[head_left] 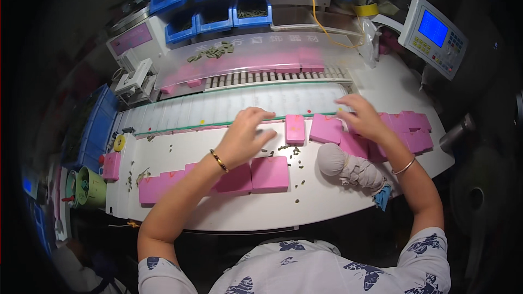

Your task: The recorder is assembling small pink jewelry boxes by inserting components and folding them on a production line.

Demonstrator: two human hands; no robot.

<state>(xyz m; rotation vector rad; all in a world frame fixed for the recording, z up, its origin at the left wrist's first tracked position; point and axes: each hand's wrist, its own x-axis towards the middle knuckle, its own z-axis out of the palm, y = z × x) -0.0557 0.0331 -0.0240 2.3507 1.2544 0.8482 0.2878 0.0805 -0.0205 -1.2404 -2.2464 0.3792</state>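
My left hand [245, 137] is over the white table, thumb and fingers apart with nothing between them. Just right of it stands a pink rectangular block [295, 129] with a faint orange mark on top. Beyond that lies a second, slightly turned pink block [326, 128]. My right hand [362, 117] hovers by the far edge, above more pink blocks, its thumb and forefinger spread. A tiny yellow spot shows near its fingertips; whether it touches the hand I cannot tell. Below my right forearm rests a stuffed, tied pale cloth bag [348, 167] with a blue end.
A row of pink blocks [269, 174] runs along the near side, partly behind my left forearm. More are stacked at right [408, 130]. Dark green bits [294, 149] are scattered about. A white belt [245, 106], blue bins [215, 16] and a control screen [434, 28] stand beyond.
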